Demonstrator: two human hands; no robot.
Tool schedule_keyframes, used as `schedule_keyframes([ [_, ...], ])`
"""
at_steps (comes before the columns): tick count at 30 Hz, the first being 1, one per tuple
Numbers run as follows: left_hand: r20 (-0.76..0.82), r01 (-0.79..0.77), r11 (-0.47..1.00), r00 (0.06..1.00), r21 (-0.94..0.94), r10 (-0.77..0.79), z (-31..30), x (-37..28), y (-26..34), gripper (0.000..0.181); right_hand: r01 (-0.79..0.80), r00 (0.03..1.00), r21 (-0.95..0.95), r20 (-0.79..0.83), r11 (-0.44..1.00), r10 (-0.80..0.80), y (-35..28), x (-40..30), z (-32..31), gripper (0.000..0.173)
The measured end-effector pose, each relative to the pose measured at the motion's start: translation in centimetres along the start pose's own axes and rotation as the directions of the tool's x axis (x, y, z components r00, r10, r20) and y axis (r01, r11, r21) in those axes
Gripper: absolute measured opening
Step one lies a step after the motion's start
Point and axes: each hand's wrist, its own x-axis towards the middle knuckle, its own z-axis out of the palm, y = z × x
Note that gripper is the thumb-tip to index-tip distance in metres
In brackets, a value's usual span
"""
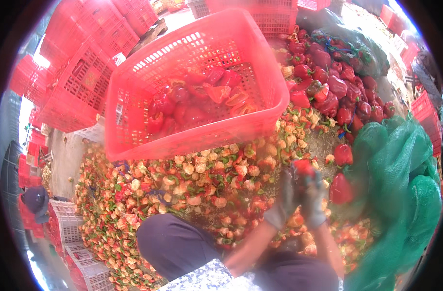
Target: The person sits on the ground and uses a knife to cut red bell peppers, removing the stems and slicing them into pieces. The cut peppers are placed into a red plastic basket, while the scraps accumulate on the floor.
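Observation:
My left hand (284,198) and my right hand (313,200), both in grey work gloves, come together in front of my knees. Between their fingers they hold a red bell pepper (303,168), blurred and partly covered; whether a tool is also in the grip cannot be made out. Beyond and to the left of the hands stands a red plastic crate (199,136), tilted in view, with halved and opened red peppers (196,94) inside. A whole red pepper (340,189) lies on the ground just right of my right hand.
Cut pepper cores (192,171) with stems and seeds cover the ground around my knees. At the upper right is a heap of whole red peppers (338,85). Green mesh netting (392,174) bunches at the right. Stacked red crates (83,72) rise at the left, near a capped person (35,203).

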Motion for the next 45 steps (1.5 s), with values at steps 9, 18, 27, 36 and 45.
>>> schedule_keyframes([
  [9,-0.323,-0.076,0.947,0.946,-0.313,-0.030,-2.9,0.7,4.6,0.070,0.512,0.843,-0.017,0.203,0.859,-0.499,-19.8,11.9,4.2,0.036],
  [18,-0.360,-0.060,0.985,0.933,-0.159,-0.001,-2.3,2.0,4.2,0.043,-0.160,0.953,-0.793,0.031,0.588,0.301,5.0,8.9,-18.4,0.040],
  [27,-0.335,0.089,0.985,0.941,0.149,-0.034,-5.4,2.2,1.5,0.056,-0.439,0.870,-0.679,-0.159,0.589,0.466,7.9,6.1,-19.7,0.082],
  [36,-0.057,0.424,0.813,0.896,0.399,-0.440,0.9,0.1,-2.7,0.080,-0.579,0.813,0.299,0.152,0.758,0.562,4.4,0.0,-15.1,0.070],
  [45,-0.156,0.421,0.716,0.900,0.556,-0.408,-1.2,-0.7,-4.6,0.082,-0.221,0.882,-0.417,0.299,0.882,0.363,5.8,-0.9,-11.1,0.077],
])
